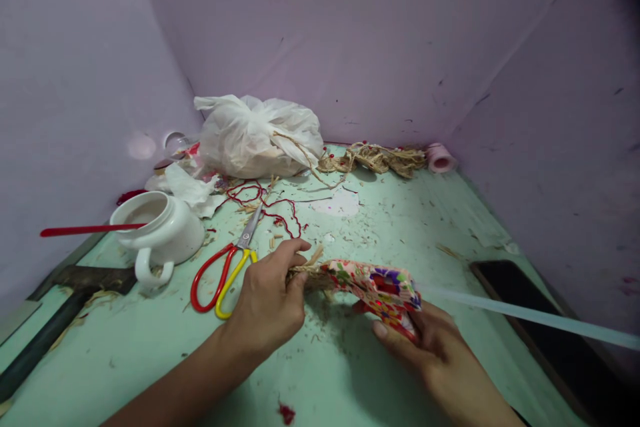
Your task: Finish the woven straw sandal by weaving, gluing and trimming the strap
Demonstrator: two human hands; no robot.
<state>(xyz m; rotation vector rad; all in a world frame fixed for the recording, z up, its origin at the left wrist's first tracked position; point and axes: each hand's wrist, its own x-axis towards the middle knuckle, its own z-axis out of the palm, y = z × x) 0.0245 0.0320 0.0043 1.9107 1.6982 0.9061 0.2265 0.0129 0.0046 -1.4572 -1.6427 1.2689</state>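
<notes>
My right hand [433,350] is closed around the handle of a floral-patterned hot glue gun [370,280]. Out of its back end, a long translucent glue stick [530,315] runs off to the right edge. My left hand [275,297] pinches a braided piece of straw-coloured fibre [313,277] between thumb and fingers. The front of the gun lies right at this braid; whether its nozzle touches cannot be made out. Just left of my left hand lie scissors [227,273] with one red and one yellow handle, partly behind the hand.
A white mug [173,233] holding a red stick [90,230] stands left, beside a hammer [95,278]. A tied plastic bag [260,137], twine braids [377,160] and a pink roll [441,158] line the back. Red yarn [290,203] lies mid-table; a phone [540,330] lies right.
</notes>
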